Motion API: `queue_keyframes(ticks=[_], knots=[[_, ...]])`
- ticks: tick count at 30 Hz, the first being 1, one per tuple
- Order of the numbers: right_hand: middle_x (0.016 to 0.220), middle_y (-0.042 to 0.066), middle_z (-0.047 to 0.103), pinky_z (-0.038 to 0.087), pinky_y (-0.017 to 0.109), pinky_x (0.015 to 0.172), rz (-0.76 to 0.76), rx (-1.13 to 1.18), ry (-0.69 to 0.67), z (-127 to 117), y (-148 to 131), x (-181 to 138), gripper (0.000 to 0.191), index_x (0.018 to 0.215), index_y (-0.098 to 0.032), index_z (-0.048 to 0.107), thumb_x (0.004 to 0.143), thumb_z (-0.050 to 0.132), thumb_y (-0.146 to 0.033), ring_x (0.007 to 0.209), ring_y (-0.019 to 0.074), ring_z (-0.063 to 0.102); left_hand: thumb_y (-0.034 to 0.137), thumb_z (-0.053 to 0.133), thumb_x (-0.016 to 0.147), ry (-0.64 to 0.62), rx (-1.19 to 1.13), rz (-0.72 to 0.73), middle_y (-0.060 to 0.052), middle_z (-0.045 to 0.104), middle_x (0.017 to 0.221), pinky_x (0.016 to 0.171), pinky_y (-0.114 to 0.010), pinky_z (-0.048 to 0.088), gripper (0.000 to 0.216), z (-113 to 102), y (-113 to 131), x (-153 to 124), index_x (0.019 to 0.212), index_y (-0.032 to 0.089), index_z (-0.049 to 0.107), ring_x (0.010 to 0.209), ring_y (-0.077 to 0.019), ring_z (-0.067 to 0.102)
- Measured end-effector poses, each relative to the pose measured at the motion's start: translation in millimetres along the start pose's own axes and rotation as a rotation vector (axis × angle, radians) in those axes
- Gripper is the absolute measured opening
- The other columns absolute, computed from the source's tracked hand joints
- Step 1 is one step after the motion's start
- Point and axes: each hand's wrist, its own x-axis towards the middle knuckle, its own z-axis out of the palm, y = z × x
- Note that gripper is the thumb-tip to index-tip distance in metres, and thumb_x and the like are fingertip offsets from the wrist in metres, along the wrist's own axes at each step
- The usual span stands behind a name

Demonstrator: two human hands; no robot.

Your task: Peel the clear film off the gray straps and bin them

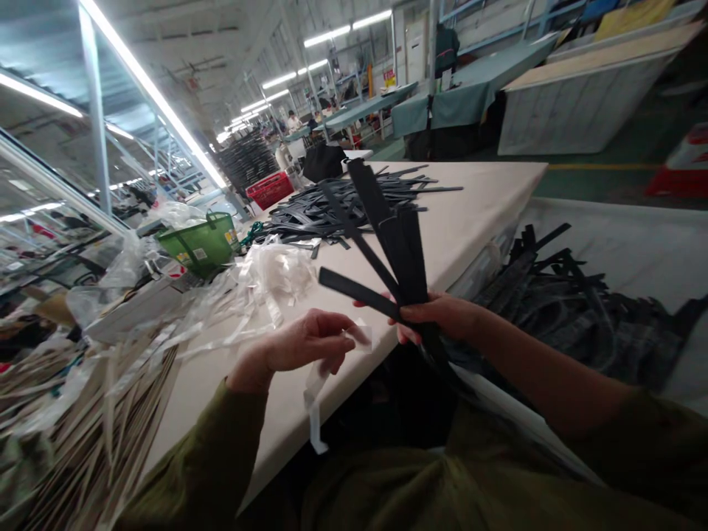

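Note:
My right hand (436,313) is closed round a fan of several long black strips (390,236) that stick up and to the left above the table edge. My left hand (310,343) pinches a thin clear film strip (316,402), which hangs down over the front edge of the pale table (487,199). The two hands are close together, a little apart, just in front of the table edge. Both arms wear olive green sleeves.
A large heap of black strips (332,206) lies at the table's far end. Peeled clear film (259,287) is piled to the left beside a green basket (202,243). More black strips (558,287) fill a bin on the right. A red crate (271,189) stands behind.

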Motion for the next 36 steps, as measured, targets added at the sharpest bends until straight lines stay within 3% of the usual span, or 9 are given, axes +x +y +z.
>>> queue_keyframes(ticks=[4, 9, 14, 19, 21, 23, 26, 30, 36], knots=[[0.065, -0.001, 0.071, 0.051, 0.021, 0.047, 0.075, -0.078, -0.201, 10, 0, 11, 0.041, 0.096, -0.011, 0.071, 0.072, 0.083, -0.043, 0.043, 0.0093, 0.058, 0.045, 0.077, 0.073, -0.047, 0.070, -0.010, -0.003, 0.067, 0.057, 0.044, -0.023, 0.046, 0.030, -13, 28, 1, 0.086, 0.018, 0.076, 0.045, -0.0138, 0.057], [0.086, 0.007, 0.078, 0.048, 0.016, 0.042, 0.099, -0.106, -0.303, 7, 12, 11, 0.032, 0.089, -0.012, 0.073, 0.077, 0.078, -0.041, 0.045, 0.0068, 0.058, 0.035, 0.080, 0.065, 0.085, 0.242, 0.014, -0.005, 0.066, 0.054, 0.046, -0.026, 0.048, 0.021, -49, 29, 14, 0.070, 0.015, 0.076, 0.047, -0.0165, 0.058], [0.083, 0.007, 0.078, 0.045, 0.016, 0.039, 0.124, -0.074, -0.145, 11, 27, 19, 0.032, 0.089, -0.012, 0.073, 0.072, 0.080, -0.038, 0.041, 0.0052, 0.053, 0.033, 0.080, 0.060, 0.402, 0.346, -0.004, -0.005, 0.070, 0.065, 0.059, -0.030, 0.051, 0.021, -85, -5, 51, 0.071, 0.016, 0.077, 0.062, -0.0197, 0.063], [0.083, 0.006, 0.078, 0.053, 0.017, 0.048, 0.103, -0.029, 0.127, 6, 40, 41, 0.035, 0.087, -0.011, 0.076, 0.067, 0.082, -0.039, 0.043, 0.0041, 0.050, 0.042, 0.084, 0.054, 0.693, 0.329, 0.023, -0.010, 0.075, 0.105, 0.086, -0.036, 0.052, 0.047, -100, -42, 55, 0.093, 0.018, 0.076, 0.102, -0.0279, 0.066], [0.086, 0.007, 0.078, 0.053, 0.016, 0.048, 0.085, -0.029, 0.202, 0, 46, 47, 0.033, 0.085, -0.012, 0.076, 0.068, 0.082, -0.038, 0.045, 0.0041, 0.050, 0.058, 0.069, 0.070, 0.873, 0.310, 0.008, -0.011, 0.076, 0.094, 0.085, -0.037, 0.052, 0.047, -88, -60, 44, 0.090, 0.016, 0.075, 0.095, -0.0269, 0.068], [0.086, 0.008, 0.079, 0.054, 0.017, 0.047, 0.083, -0.030, 0.248, -6, 51, 50, 0.031, 0.084, -0.011, 0.077, 0.067, 0.083, -0.036, 0.045, 0.0046, 0.049, 0.064, 0.056, 0.078, 0.903, 0.272, -0.025, -0.013, 0.076, 0.080, 0.079, -0.037, 0.053, 0.054, -62, -79, 34, 0.082, 0.013, 0.075, 0.081, -0.0256, 0.069], [0.082, 0.007, 0.079, 0.054, 0.018, 0.047, 0.082, -0.031, 0.269, -9, 54, 50, 0.029, 0.083, -0.012, 0.077, 0.066, 0.084, -0.034, 0.044, 0.0050, 0.049, 0.059, 0.062, 0.079, 0.627, 0.125, -0.073, -0.013, 0.078, 0.092, 0.078, -0.035, 0.052, 0.050, -7, -103, 24, 0.096, 0.015, 0.076, 0.084, -0.0252, 0.070], [0.080, 0.007, 0.079, 0.053, 0.018, 0.047, 0.067, -0.030, 0.284, -7, 54, 49, 0.028, 0.084, -0.012, 0.077, 0.068, 0.084, -0.033, 0.044, 0.0055, 0.051, 0.047, 0.067, 0.079, 0.555, 0.142, -0.124, -0.007, 0.078, 0.097, 0.069, -0.031, 0.050, 0.040, 53, -119, 25, 0.106, 0.020, 0.076, 0.079, -0.0231, 0.069], [0.080, 0.006, 0.079, 0.052, 0.018, 0.045, 0.039, -0.047, 0.305, -5, 54, 48, 0.029, 0.087, -0.011, 0.075, 0.069, 0.084, -0.032, 0.040, 0.0046, 0.051, 0.040, 0.060, 0.084, 0.518, 0.286, -0.159, 0.000, 0.076, 0.073, 0.064, -0.028, 0.043, 0.028, 76, -123, 30, 0.090, 0.021, 0.080, 0.069, -0.0199, 0.066]])
